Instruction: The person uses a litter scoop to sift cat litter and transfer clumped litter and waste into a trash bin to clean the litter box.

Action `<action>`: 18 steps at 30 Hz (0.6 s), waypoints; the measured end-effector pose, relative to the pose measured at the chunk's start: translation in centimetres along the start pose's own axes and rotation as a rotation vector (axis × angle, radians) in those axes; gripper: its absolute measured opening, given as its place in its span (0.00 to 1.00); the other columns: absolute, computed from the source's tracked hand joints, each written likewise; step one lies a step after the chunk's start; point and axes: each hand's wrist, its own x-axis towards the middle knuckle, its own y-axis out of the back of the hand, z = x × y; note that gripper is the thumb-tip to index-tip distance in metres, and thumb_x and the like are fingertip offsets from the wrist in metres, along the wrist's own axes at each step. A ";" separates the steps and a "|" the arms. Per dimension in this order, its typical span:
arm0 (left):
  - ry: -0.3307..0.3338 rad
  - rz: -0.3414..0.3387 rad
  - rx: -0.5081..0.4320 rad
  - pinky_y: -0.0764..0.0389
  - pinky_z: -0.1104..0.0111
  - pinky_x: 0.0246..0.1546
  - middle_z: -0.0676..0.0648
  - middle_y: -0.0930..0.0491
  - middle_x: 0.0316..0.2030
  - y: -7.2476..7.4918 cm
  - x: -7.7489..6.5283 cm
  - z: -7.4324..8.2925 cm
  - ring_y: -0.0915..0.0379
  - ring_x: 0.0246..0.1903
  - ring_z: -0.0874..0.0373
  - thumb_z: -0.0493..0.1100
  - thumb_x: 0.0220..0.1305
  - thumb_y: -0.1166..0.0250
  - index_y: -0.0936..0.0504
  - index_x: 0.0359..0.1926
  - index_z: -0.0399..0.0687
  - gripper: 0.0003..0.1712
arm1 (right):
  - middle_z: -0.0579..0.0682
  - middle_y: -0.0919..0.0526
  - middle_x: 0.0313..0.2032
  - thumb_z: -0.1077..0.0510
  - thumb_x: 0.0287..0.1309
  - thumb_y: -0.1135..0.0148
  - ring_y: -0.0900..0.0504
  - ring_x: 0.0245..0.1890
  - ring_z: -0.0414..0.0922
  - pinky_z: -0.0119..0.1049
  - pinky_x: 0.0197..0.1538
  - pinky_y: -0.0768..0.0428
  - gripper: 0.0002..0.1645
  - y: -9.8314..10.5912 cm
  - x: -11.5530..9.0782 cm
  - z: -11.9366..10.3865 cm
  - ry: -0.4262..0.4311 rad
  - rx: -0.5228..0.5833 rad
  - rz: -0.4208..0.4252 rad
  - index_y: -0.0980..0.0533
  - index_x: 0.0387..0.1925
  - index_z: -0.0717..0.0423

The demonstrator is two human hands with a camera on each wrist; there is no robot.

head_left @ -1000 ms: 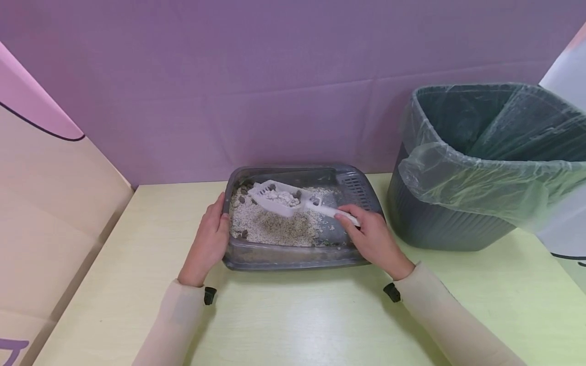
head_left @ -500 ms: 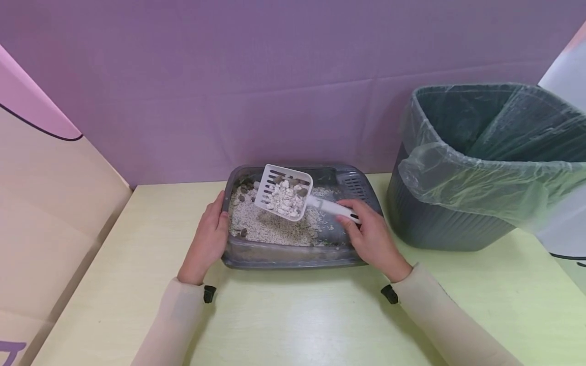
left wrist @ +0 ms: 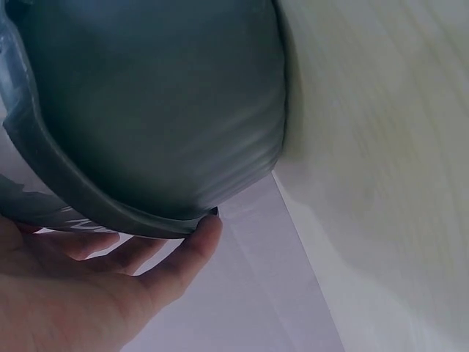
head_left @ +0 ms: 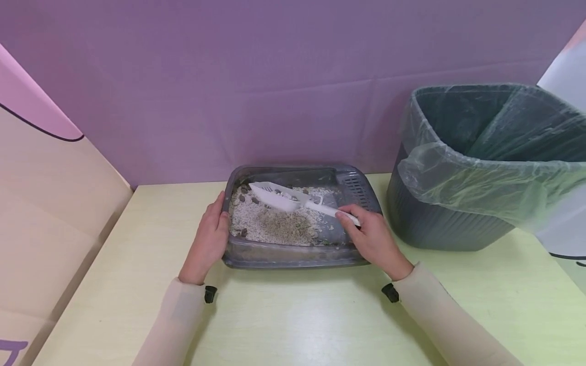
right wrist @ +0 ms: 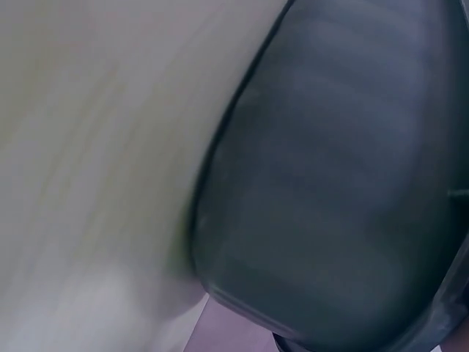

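A grey litter box (head_left: 297, 257) stands on the table, spread with pale litter (head_left: 247, 216) and several dark clumps. My left hand (head_left: 208, 238) holds the box's left rim; in the left wrist view its fingers (left wrist: 183, 260) lie along that edge. My right hand (head_left: 373, 239) grips the handle of a white litter scoop (head_left: 276, 198) above the litter. The scoop's slotted head is tilted, with some pale and dark pieces in it. In the right wrist view the box's outer wall (right wrist: 322, 169) fills much of the picture, and the scoop is out of sight.
At the right stands a dark ribbed trash bin (head_left: 448, 223), lined with a clear plastic bag (head_left: 494, 185). A purple backdrop (head_left: 293, 101) rises behind the box. The pale table (head_left: 293, 315) extends in front of it.
The scoop's head tilted up to face the camera half a second ago and has tipped back to a flatter, edge-on angle. Less litter shows in it. The left hand holds its place.
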 end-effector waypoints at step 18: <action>-0.017 0.021 -0.025 0.47 0.49 0.63 0.35 0.44 0.66 -0.1 0.0 0.0 0.50 0.65 0.43 0.40 0.73 0.63 0.53 0.74 0.44 0.30 | 0.46 0.30 0.24 0.57 0.64 0.42 0.35 0.16 0.40 0.34 0.19 0.34 0.16 0.2 0.1 -0.2 0.023 0.021 0.045 0.25 0.52 0.56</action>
